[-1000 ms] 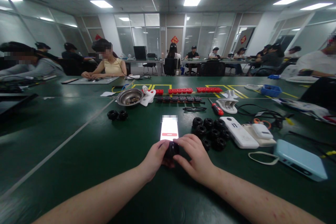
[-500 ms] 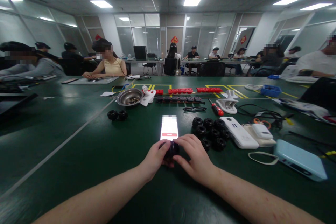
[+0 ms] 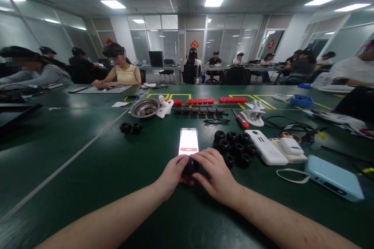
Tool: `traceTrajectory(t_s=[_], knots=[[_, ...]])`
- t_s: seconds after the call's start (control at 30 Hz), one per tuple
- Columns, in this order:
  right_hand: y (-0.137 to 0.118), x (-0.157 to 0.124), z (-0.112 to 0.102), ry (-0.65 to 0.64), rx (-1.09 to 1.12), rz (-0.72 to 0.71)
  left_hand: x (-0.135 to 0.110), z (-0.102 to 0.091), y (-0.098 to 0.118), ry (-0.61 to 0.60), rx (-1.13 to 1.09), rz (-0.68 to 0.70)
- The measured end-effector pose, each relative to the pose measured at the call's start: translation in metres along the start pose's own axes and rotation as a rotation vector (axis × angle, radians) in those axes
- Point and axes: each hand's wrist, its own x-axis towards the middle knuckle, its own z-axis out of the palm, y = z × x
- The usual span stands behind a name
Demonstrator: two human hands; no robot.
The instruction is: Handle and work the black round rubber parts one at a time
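1. Holding a black round part (image 3: 191,167) low in the middle of the view, over the green table (image 3: 96,175), just on the near side of a phone (image 3: 188,142) with a lit screen.
2. Gripping it from the left with the left hand (image 3: 171,174) — thumb laid along the top, other fingers curled beneath and mostly hidden.
3. Pinching it from the right with the right hand (image 3: 216,173), forefinger bent over the upper edge, thumb near the lower right side; cannot tell how firmly.
4. Since half a second ago, reaching slightly farther left over the top with the right fingertips — covering a little more of it; barely shifting on the left.
5. Leaving unmoved a cluster of black wheels (image 3: 239,147) beside a white oblong device (image 3: 266,147).
6. Leaving likewise in place a pair of black wheels (image 3: 125,127), a metal bowl (image 3: 137,109) and a red-handled screwdriver (image 3: 242,121).
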Motion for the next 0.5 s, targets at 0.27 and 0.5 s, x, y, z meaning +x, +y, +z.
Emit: traceTrajectory(t_s=[0.27,0.5], knots=[[-0.0020,-0.0010,-0.0004,0.093,-0.002,0.057,-0.0031,0.0034,0.0038,0.048,0.015,0.000],[0.0011,-0.0004,-0.0004,0.031,0.012,-0.042,-0.0007,0.0021,0.0024,0.020,-0.011,-0.014]])
